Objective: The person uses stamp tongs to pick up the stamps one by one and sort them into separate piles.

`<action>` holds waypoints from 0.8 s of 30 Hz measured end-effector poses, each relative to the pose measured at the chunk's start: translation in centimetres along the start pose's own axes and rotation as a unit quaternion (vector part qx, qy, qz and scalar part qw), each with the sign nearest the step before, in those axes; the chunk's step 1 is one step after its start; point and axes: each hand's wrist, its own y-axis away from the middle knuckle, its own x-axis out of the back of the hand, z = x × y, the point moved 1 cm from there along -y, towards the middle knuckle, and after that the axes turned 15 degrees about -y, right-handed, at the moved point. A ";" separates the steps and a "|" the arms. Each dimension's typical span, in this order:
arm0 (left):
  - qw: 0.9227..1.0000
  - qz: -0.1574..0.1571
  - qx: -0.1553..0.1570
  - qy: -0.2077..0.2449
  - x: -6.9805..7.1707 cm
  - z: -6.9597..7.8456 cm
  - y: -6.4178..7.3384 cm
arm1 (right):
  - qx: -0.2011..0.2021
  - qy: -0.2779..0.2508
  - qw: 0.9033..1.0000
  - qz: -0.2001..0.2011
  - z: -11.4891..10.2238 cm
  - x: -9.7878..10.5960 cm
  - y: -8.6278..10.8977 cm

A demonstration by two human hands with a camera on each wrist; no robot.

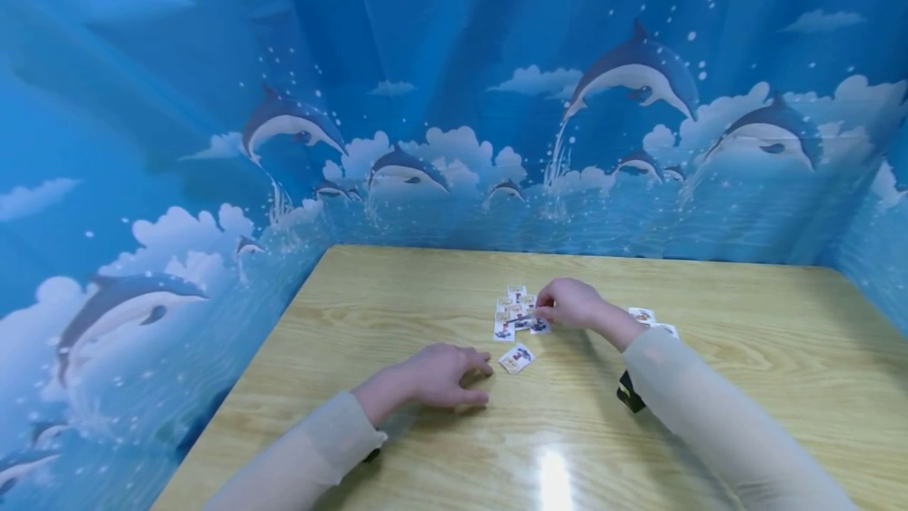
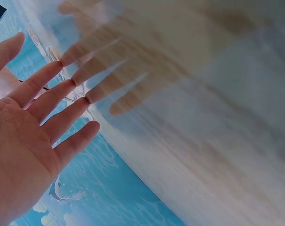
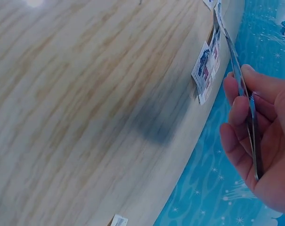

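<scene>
My right hand (image 1: 571, 302) grips metal tweezers (image 3: 235, 59) between thumb and fingers. In the head view the tweezers point left over a cluster of small printed cards (image 1: 504, 330). Their tips are right at the cards at the top of the right wrist view, where a tilted-looking card (image 3: 203, 70) shows beside them. Whether the tips pinch a card, I cannot tell. My left hand (image 1: 443, 375) is low over the wooden table, fingers spread and relaxed, holding nothing. Just beyond its fingertips a single card (image 1: 516, 358) lies at an angle, apart from the cluster.
More small cards (image 1: 641, 315) lie to the right, partly hidden behind my right forearm. The wooden table (image 1: 397, 282) meets a blue dolphin-print curtain (image 1: 440, 203) along its back edge. A black band (image 1: 630, 391) shows beneath the right sleeve.
</scene>
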 end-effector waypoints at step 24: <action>1.000 0.001 -0.019 0.011 0.3 0.7 0.1 | -0.037 -0.034 0.998 0.025 0.5 2.0 3.9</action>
